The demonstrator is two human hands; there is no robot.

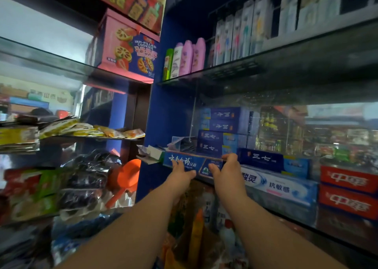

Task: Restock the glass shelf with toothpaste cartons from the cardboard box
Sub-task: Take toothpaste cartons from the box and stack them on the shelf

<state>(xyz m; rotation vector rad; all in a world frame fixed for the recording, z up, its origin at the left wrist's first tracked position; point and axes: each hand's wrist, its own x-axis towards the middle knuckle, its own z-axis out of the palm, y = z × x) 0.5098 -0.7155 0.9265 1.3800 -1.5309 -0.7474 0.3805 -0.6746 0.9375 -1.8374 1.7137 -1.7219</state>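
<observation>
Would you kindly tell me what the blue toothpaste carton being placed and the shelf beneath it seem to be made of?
Blue toothpaste carton: probably printed paperboard with a slight gloss, judging by its sharp folded edges and flat printed faces.
Glass shelf: apparently clear glass, since its thick front edge looks translucent and reflective.
</observation>
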